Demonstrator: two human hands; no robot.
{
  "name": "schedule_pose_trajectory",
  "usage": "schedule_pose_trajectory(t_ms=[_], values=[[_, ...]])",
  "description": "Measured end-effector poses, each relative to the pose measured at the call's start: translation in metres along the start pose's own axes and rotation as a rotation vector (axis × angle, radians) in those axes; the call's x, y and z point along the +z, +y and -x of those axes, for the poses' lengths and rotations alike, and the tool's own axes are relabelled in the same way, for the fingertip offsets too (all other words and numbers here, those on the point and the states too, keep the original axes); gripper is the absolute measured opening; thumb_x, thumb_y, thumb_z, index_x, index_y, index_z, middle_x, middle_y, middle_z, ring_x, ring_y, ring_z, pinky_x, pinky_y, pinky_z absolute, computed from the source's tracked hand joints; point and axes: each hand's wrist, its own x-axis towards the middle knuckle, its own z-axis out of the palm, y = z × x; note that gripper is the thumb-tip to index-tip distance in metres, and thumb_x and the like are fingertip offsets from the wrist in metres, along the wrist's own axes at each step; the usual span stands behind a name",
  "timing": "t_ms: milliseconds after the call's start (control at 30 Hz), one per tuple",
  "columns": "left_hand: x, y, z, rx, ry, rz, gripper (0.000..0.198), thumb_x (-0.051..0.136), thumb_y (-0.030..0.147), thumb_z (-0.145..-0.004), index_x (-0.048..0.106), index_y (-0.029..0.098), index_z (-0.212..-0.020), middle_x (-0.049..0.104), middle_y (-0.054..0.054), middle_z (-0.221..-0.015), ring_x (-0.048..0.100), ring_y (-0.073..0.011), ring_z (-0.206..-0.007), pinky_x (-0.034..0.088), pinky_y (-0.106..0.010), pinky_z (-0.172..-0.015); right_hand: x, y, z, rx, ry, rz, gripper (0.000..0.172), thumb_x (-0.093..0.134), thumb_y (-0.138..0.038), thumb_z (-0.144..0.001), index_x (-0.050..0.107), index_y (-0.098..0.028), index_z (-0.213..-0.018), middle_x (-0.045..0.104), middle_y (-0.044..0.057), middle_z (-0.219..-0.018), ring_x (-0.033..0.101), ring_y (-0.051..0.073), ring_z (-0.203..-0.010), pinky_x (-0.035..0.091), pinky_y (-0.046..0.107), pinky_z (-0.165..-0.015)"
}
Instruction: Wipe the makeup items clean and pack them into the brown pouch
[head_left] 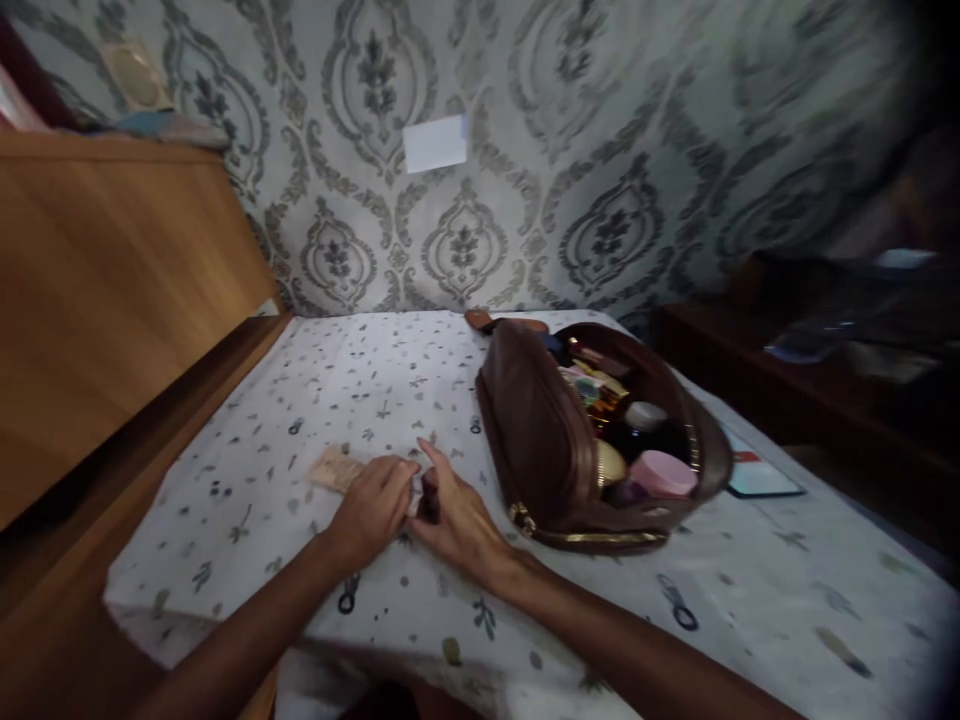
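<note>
My left hand [375, 503] is closed around a pale pinkish, flat-looking tube [332, 468], whose wide end sticks out to the left just over the white cloth. At the other side of that hand a small whitish end [415, 492] shows. My right hand [463, 522] meets it there, fingers curled around a small dark piece [430, 500] that looks like a cap, one finger pointing up. Blur and the fingers hide its exact shape. Right of both hands stands a brown toiletry bag [536, 420], unzipped, with cosmetics inside, among them a pink round jar [663, 473].
The bed-like surface has a white patterned cloth [247, 450]. A phone-like flat object [761, 475] lies behind the bag's right side. Wooden furniture [112, 290] borders the left, a patterned wall [465, 240] the back. Dark furniture [750, 345] stands at the right.
</note>
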Motion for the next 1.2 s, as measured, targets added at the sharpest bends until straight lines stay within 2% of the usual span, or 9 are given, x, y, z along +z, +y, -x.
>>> schedule_pose_trajectory(t_ms=[167, 400, 600, 733, 833, 967, 1200], values=[[-0.005, -0.002, 0.001, -0.024, -0.105, -0.030, 0.027, 0.033, 0.013, -0.095, 0.060, 0.017, -0.092, 0.061, -0.009, -0.093, 0.055, -0.0223, -0.087, 0.048, -0.037, -0.080, 0.000, 0.000, 0.000, -0.008, 0.027, -0.032, 0.085, 0.061, -0.016, -0.076, 0.022, -0.019, -0.151, 0.062, 0.002, -0.092, 0.060, 0.018, -0.082, 0.050, 0.033, -0.079], [-0.018, -0.020, 0.005, -0.182, -0.174, -0.092, 0.027, 0.035, 0.012, -0.092, 0.061, 0.019, -0.092, 0.061, -0.007, -0.089, 0.053, -0.0222, -0.085, 0.044, -0.037, -0.081, -0.003, -0.003, 0.001, -0.051, 0.033, -0.015, 0.079, 0.062, -0.018, -0.075, 0.028, -0.019, -0.147, 0.064, 0.003, -0.093, 0.062, 0.020, -0.083, 0.051, 0.035, -0.079], [-0.026, -0.044, 0.015, -0.253, -0.126, -0.061, 0.025, 0.036, 0.011, -0.091, 0.059, 0.019, -0.094, 0.061, -0.005, -0.088, 0.054, -0.0206, -0.085, 0.043, -0.035, -0.083, -0.003, -0.003, 0.002, -0.070, 0.032, 0.022, 0.066, 0.063, -0.019, -0.077, 0.040, -0.020, -0.139, 0.064, 0.006, -0.097, 0.063, 0.021, -0.086, 0.052, 0.037, -0.080], [-0.034, -0.060, 0.022, -0.287, -0.110, -0.026, 0.026, 0.034, 0.011, -0.093, 0.059, 0.018, -0.097, 0.063, -0.005, -0.093, 0.055, -0.0203, -0.091, 0.044, -0.035, -0.085, -0.003, -0.002, 0.002, -0.133, 0.037, 0.052, 0.045, 0.064, -0.018, -0.079, 0.055, -0.020, -0.123, 0.066, 0.008, -0.105, 0.062, 0.022, -0.093, 0.052, 0.040, -0.085], [-0.042, -0.068, 0.027, -0.325, -0.114, -0.052, 0.029, 0.033, 0.013, -0.095, 0.060, 0.019, -0.103, 0.064, -0.006, -0.099, 0.054, -0.0213, -0.098, 0.044, -0.036, -0.086, -0.005, -0.003, 0.001, -0.196, 0.032, 0.058, 0.032, 0.063, -0.018, -0.081, 0.060, -0.020, -0.113, 0.067, 0.008, -0.102, 0.062, 0.022, -0.094, 0.051, 0.039, -0.085], [-0.047, -0.074, 0.035, -0.339, -0.130, -0.121, 0.032, 0.033, 0.010, -0.094, 0.060, 0.019, -0.109, 0.063, -0.006, -0.102, 0.051, -0.0216, -0.101, 0.046, -0.036, -0.087, -0.006, -0.005, 0.001, -0.208, 0.033, 0.063, 0.029, 0.062, -0.017, -0.081, 0.062, -0.020, -0.110, 0.066, 0.006, -0.098, 0.062, 0.020, -0.088, 0.052, 0.035, -0.080], [-0.042, -0.082, 0.049, -0.413, -0.054, -0.164, 0.034, 0.034, 0.010, -0.094, 0.057, 0.020, -0.118, 0.057, -0.006, -0.105, 0.055, -0.0178, -0.102, 0.049, -0.034, -0.092, -0.007, -0.007, 0.003, -0.199, 0.016, 0.061, 0.031, 0.061, -0.013, -0.081, 0.062, -0.017, -0.111, 0.065, 0.006, -0.094, 0.062, 0.018, -0.082, 0.052, 0.032, -0.075]])
